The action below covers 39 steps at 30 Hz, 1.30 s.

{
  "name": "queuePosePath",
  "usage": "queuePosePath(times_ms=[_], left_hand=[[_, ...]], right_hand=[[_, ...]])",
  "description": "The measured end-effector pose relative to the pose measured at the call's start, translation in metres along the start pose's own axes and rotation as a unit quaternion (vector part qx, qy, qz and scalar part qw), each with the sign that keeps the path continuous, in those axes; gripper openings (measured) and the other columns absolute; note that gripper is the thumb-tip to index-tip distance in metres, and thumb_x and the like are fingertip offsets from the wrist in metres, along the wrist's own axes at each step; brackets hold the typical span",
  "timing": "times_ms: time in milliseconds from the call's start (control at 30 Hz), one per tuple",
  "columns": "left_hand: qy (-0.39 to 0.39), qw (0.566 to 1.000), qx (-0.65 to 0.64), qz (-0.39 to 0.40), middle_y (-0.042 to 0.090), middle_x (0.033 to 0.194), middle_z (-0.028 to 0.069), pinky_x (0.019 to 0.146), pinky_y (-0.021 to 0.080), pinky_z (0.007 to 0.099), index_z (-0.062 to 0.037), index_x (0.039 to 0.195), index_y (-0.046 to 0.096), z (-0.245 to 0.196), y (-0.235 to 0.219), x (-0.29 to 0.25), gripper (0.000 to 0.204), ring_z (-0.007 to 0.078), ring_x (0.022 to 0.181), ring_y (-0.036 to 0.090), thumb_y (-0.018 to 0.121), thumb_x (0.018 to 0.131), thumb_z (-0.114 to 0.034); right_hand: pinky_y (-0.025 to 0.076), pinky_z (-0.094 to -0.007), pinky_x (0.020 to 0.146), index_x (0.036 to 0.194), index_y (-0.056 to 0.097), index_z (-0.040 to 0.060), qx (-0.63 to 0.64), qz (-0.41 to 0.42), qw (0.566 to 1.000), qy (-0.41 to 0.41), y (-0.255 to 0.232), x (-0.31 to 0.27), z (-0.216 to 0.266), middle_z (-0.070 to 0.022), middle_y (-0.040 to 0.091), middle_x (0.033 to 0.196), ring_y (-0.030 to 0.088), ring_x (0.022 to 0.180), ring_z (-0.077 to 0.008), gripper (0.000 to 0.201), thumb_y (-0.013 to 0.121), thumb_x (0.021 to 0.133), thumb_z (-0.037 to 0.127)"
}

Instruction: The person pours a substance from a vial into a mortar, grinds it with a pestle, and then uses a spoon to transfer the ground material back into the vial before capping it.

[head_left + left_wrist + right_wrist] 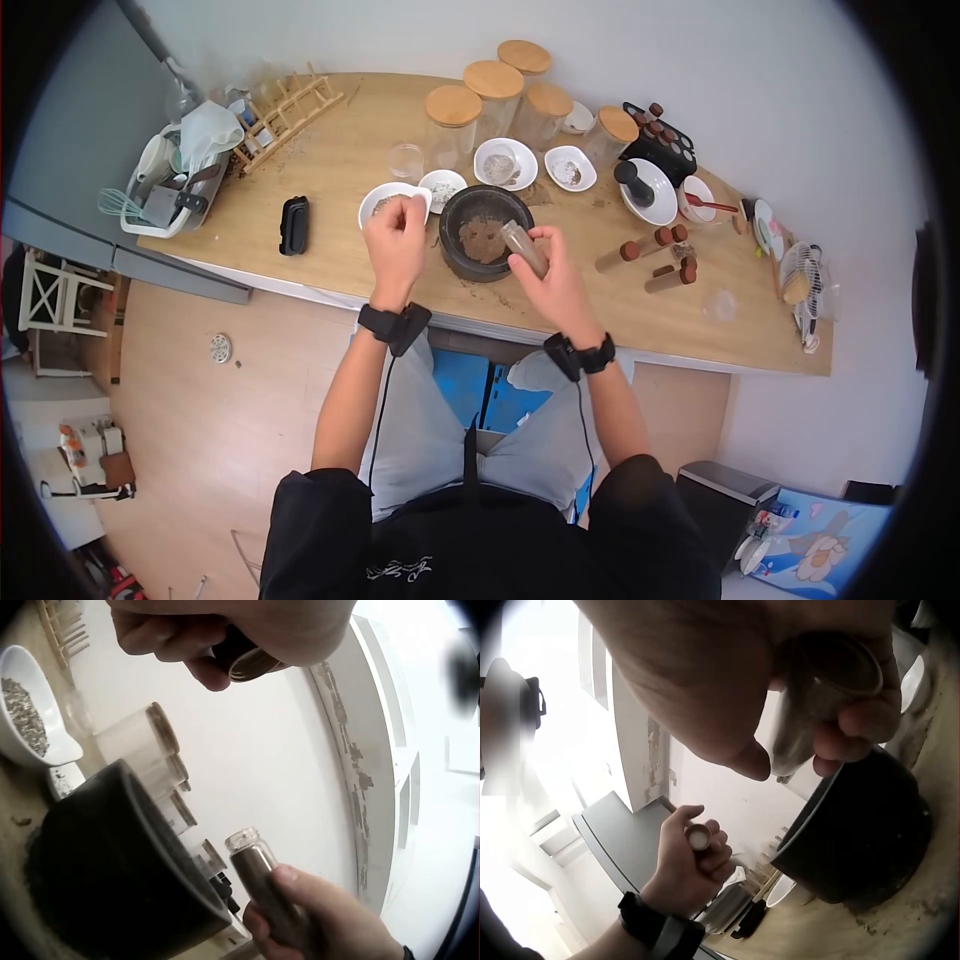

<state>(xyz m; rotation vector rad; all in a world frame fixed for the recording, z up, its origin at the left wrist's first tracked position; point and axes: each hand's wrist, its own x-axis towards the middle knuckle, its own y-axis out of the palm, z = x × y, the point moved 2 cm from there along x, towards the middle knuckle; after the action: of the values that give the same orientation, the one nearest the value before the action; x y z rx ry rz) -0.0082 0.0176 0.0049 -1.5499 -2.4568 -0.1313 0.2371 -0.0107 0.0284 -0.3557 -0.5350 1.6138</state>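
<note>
My left hand (396, 245) is curled round a small dark brown screw cap (252, 664), its hollow side showing in the left wrist view. Brown powder fills much of the glass vial (525, 249) that my right hand (556, 288) grips, its uncapped mouth tilted toward the mortar. That dark stone mortar (459, 262) stands between my hands near the table's front edge, with brown powder (482, 240) spread inside. Behind my left hand is a white bowl (367, 208) of flaky bits, partly hidden by the fingers.
Small white bowls (521, 157) and wood-lidded jars (453, 105) line the back. Several capped vials (668, 278) lie to the right, near a white bowl (660, 208) with a pestle (630, 180). A black case (294, 226) and a utensil basket (140, 225) are on the left.
</note>
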Motion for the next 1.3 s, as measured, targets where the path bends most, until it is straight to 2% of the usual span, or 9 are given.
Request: queuePosePath(times_ms=[100, 167, 200, 300, 533, 600, 800, 1233, 1300], left_hand=[[-0.035, 0.999, -0.001, 0.006, 0.050, 0.056, 0.0058, 0.052, 0.036, 0.0341, 0.0012, 0.075, 0.056, 0.052, -0.012, -0.033, 0.041, 0.0113, 0.055, 0.048, 0.055, 0.105, -0.027], [0.031, 0.997, 0.070, -0.006, 0.050, 0.057, 0.0097, 0.053, 0.038, 0.0359, 0.0002, 0.081, 0.057, 0.075, -0.014, -0.046, 0.038, 0.0173, 0.052, 0.048, 0.052, 0.106, -0.027], [0.035, 0.997, 0.071, 0.006, 0.050, 0.058, 0.0132, 0.053, 0.040, 0.0379, -0.0010, 0.084, 0.057, 0.088, -0.014, -0.049, 0.033, 0.0229, 0.051, 0.050, 0.052, 0.106, -0.025], [0.057, 0.996, 0.071, 0.019, 0.052, 0.058, 0.0129, 0.052, 0.040, 0.0387, -0.0013, 0.083, 0.057, 0.087, -0.006, -0.050, 0.031, 0.0233, 0.051, 0.051, 0.054, 0.105, -0.023], [0.073, 0.991, 0.116, 0.000, 0.056, 0.058, 0.0133, 0.052, 0.043, 0.0391, -0.0008, 0.086, 0.060, 0.081, -0.002, -0.052, 0.027, 0.0262, 0.049, 0.055, 0.057, 0.104, -0.021], [0.018, 0.996, 0.083, 0.006, 0.057, 0.059, 0.0140, 0.054, 0.045, 0.0394, -0.0009, 0.086, 0.061, 0.079, -0.002, -0.049, 0.027, 0.0289, 0.051, 0.057, 0.057, 0.103, -0.021], [0.010, 0.997, 0.067, 0.024, 0.057, 0.059, 0.0137, 0.056, 0.045, 0.0400, -0.0002, 0.082, 0.061, 0.083, -0.006, -0.045, 0.031, 0.0293, 0.052, 0.057, 0.057, 0.103, -0.022], [-0.009, 0.999, 0.037, 0.028, 0.057, 0.058, 0.0108, 0.054, 0.044, 0.0373, 0.0005, 0.081, 0.061, 0.083, -0.007, -0.043, 0.028, 0.0241, 0.050, 0.056, 0.059, 0.100, -0.019], [-0.011, 0.999, 0.042, 0.025, 0.057, 0.058, 0.0122, 0.054, 0.044, 0.0383, 0.0006, 0.079, 0.061, 0.082, -0.006, -0.043, 0.029, 0.0265, 0.050, 0.057, 0.058, 0.100, -0.019]], right_hand=[[0.051, -0.0420, 0.071, 0.124, 0.057, 0.0082, -0.019, 0.047, 0.999, -0.018, -0.010, 0.020, -0.002, -0.0125, 0.063, 0.082, 0.064, 0.075, -0.0325, 0.042, 0.075, 0.092, 0.029], [0.048, -0.0364, 0.067, 0.122, 0.063, 0.0039, -0.103, 0.091, 0.985, -0.100, -0.011, 0.034, 0.003, -0.0096, 0.059, 0.073, 0.060, 0.069, -0.0240, 0.039, 0.076, 0.090, 0.023], [0.052, -0.0396, 0.074, 0.119, 0.069, 0.0028, -0.114, 0.085, 0.985, -0.102, -0.011, 0.038, 0.006, -0.0134, 0.063, 0.084, 0.065, 0.079, -0.0316, 0.038, 0.078, 0.086, 0.020], [0.052, -0.0414, 0.078, 0.116, 0.073, 0.0032, -0.182, 0.077, 0.964, -0.179, -0.014, 0.047, 0.008, -0.0141, 0.065, 0.095, 0.066, 0.087, -0.0341, 0.037, 0.080, 0.083, 0.018], [0.053, -0.0400, 0.079, 0.113, 0.075, 0.0025, -0.218, 0.135, 0.952, -0.164, -0.008, 0.064, 0.003, -0.0129, 0.064, 0.099, 0.066, 0.089, -0.0327, 0.036, 0.082, 0.080, 0.016], [0.053, -0.0393, 0.079, 0.114, 0.076, 0.0029, -0.233, 0.157, 0.940, -0.193, -0.007, 0.069, 0.002, -0.0121, 0.064, 0.098, 0.066, 0.089, -0.0312, 0.037, 0.082, 0.080, 0.016], [0.054, -0.0433, 0.085, 0.111, 0.077, 0.0031, -0.229, 0.195, 0.941, -0.153, -0.003, 0.073, 0.015, -0.0135, 0.065, 0.102, 0.066, 0.097, -0.0337, 0.037, 0.084, 0.077, 0.015], [0.054, -0.0443, 0.084, 0.109, 0.077, 0.0009, -0.272, 0.227, 0.927, -0.124, 0.004, 0.074, 0.033, -0.0160, 0.066, 0.102, 0.066, 0.095, -0.0362, 0.035, 0.083, 0.078, 0.015], [0.053, -0.0443, 0.084, 0.110, 0.076, 0.0009, -0.288, 0.169, 0.932, -0.142, 0.004, 0.075, 0.031, -0.0156, 0.065, 0.101, 0.066, 0.094, -0.0359, 0.035, 0.082, 0.079, 0.016]])
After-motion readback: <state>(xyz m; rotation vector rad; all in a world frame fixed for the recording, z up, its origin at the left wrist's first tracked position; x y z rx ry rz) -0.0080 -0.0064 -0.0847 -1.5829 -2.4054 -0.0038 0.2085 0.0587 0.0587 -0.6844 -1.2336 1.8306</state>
